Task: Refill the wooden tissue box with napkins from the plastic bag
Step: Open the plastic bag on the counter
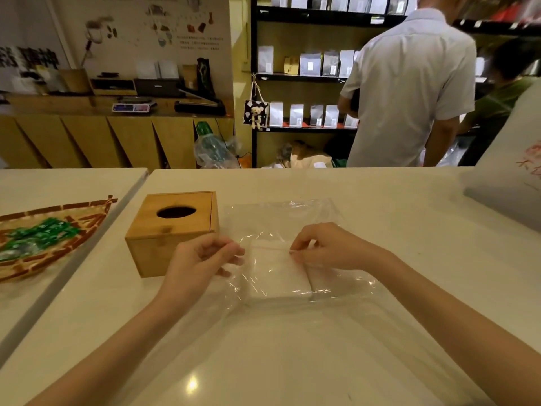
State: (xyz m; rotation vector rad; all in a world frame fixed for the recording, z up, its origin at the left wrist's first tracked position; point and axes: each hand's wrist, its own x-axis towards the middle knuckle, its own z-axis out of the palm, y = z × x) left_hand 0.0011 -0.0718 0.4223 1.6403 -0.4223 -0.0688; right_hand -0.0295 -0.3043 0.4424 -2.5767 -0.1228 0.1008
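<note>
On the white counter (380, 200) in front of me lay a clear plastic bag (292, 212), flat and crinkled, with a stack of white napkins (278, 273) inside it near the person's hands. A thin red line ran across the plastic over the stack's far edge. The left hand (199, 262) was curled at the bag's left side, its fingertips (234, 253) pinched on the plastic just beside the napkins. The right hand (325, 247) sat on the other side of the stack, fingers bent down and nipping the film at the end of that red line. Both hands were closed on the bag, neither on the napkins themselves.

Just left of the bag stood the wooden tissue box (172, 230), upright, lid shut, its oval slot dark on top. The left hand's knuckles were close by its front right corner; I could not tell whether they touched.

Farther left, on a separate tabletop, a woven bamboo tray (87, 212) held green-wrapped packets (38, 232). Beyond the counter, a person in a pale shirt (409, 83) stood with their back turned, facing dark shelves (307, 74) lined with silver pouches.
</note>
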